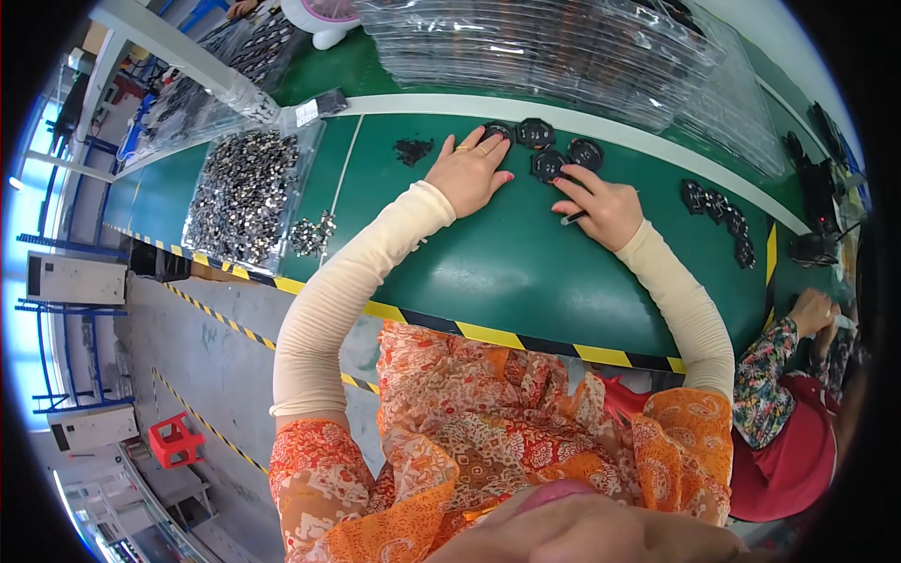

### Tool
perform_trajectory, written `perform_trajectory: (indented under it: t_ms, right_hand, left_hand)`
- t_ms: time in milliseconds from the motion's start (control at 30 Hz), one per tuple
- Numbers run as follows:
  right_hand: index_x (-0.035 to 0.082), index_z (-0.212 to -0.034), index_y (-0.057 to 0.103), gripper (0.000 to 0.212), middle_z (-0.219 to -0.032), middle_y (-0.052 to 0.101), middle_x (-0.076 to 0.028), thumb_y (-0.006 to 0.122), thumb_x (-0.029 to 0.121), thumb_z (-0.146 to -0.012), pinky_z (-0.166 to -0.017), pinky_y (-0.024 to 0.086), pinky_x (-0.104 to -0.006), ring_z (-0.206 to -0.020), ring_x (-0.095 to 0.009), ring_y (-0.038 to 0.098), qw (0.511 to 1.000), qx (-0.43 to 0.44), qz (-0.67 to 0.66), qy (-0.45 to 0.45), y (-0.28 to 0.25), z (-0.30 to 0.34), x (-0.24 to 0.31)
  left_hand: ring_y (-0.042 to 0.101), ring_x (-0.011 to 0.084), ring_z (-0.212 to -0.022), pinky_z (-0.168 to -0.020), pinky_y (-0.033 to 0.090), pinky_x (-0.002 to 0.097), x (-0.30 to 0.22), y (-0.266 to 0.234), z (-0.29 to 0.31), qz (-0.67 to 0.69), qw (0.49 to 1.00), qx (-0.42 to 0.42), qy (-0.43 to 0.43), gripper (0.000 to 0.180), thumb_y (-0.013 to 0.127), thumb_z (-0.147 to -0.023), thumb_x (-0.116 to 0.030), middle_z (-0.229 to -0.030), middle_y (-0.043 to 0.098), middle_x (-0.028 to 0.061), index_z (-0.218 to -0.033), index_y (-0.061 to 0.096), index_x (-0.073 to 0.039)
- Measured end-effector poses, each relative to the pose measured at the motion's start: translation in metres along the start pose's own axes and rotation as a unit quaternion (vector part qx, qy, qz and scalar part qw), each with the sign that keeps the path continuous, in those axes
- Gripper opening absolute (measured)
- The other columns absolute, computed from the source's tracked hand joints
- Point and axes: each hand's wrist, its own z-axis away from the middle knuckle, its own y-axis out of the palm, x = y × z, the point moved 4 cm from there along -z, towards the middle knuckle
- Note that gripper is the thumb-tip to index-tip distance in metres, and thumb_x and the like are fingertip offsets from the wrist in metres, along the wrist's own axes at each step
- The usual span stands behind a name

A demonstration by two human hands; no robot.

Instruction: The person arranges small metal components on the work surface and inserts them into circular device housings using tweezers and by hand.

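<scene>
My left hand (469, 174) lies with its fingers spread near the far edge of the green table. Its fingertips touch a black rounded plastic part (504, 129) and partly cover it. My right hand (605, 208) is closed around a slim dark stick-like tool (572, 219), whose exact kind I cannot make out. The fingertips of this hand reach to another black part (546, 167), touching or just above it. Two more such parts, one (535, 133) behind and one (586, 153) to the right, sit close by.
Left of my hands are a small black pile (413, 150), loose metallic pieces (313, 235) and a large bag of them (246, 192). Several black parts (718, 208) form a row at right. Clear plastic trays (544, 56) are stacked behind. A co-worker's hand (813, 311) shows at right.
</scene>
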Motion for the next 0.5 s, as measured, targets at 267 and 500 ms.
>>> perform_trajectory:
  t_ms: [267, 500]
  right_hand:
    - [0.009, -0.103, 0.071, 0.03, -0.113, 0.068, -0.006, 0.077, 0.024, -0.079, -0.054, 0.052, -0.0307, -0.063, -0.022, 0.067, 0.999, -0.035, -0.009, 0.022, -0.009, 0.002, 0.003]
    - [0.008, -0.103, 0.071, 0.03, -0.112, 0.069, -0.007, 0.078, 0.022, -0.078, -0.056, 0.052, -0.0304, -0.064, -0.023, 0.066, 0.999, -0.028, -0.037, -0.022, 0.007, -0.014, 0.018]
  left_hand:
    - [0.039, 0.0345, -0.139, -0.112, 0.029, 0.0578, -0.019, -0.041, 0.082, 0.042, 0.993, -0.107, 0.005, 0.052, 0.059, -0.094, -0.028, -0.147, 0.045, 0.017, -0.138, 0.048, -0.001]
    - [0.04, 0.0292, -0.138, -0.115, 0.024, 0.0563, -0.053, -0.027, 0.139, -0.038, 0.996, -0.079, -0.003, 0.06, 0.062, -0.091, -0.037, -0.147, 0.045, 0.0147, -0.139, 0.049, -0.004]
